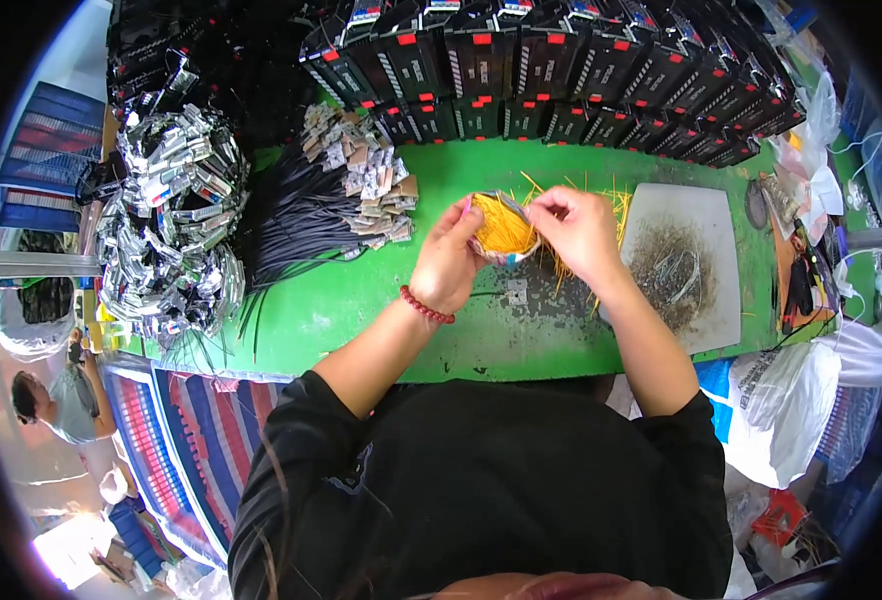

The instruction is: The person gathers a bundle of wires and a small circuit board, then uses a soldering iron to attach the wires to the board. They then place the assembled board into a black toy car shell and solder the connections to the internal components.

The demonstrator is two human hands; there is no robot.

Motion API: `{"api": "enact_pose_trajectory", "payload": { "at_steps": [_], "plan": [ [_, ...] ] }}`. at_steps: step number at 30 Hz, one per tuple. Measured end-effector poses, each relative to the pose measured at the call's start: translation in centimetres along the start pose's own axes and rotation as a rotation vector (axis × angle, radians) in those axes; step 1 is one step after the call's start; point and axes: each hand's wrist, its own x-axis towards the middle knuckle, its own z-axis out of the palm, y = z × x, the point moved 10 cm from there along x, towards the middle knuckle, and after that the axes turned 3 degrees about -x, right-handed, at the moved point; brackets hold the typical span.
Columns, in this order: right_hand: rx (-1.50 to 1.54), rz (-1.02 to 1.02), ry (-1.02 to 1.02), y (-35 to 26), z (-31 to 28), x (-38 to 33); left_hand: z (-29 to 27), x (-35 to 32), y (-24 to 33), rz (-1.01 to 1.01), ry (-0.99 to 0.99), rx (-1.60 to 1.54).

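My left hand (448, 262), with a red bead bracelet on the wrist, holds a bundle of thin yellow wires (504, 227) wrapped in a light sleeve. My right hand (578, 232) pinches the top right of the same bundle. Loose yellow wires (616, 204) lie fanned out on the green table (361, 300) behind and under my hands.
Black cables with tagged ends (306, 215) lie left of my hands, beside a heap of silver packets (171, 220). Rows of black boxes with red labels (561, 70) line the far edge. A grey stained pad (686, 265) sits at the right. Another person (56, 400) is at the lower left.
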Motion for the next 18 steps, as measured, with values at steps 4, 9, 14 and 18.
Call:
{"api": "enact_pose_trajectory", "payload": {
  "at_steps": [4,9,14,18],
  "plan": [
    [0.443,0.185,-0.04,1.0,-0.6,0.4,-1.1,0.1,0.3,-0.009,0.022,-0.018],
    [-0.031,0.069,-0.144,3.5,-1.7,1.7,-1.8,0.2,0.7,-0.016,0.047,-0.003],
    [-0.102,0.05,-0.256,-0.4,1.1,1.1,-2.0,-0.4,0.7,-0.004,0.08,0.023],
    [-0.311,-0.041,-0.209,-2.1,1.4,0.8,-1.5,-0.3,0.7,0.051,0.051,0.055]
  ]
}}
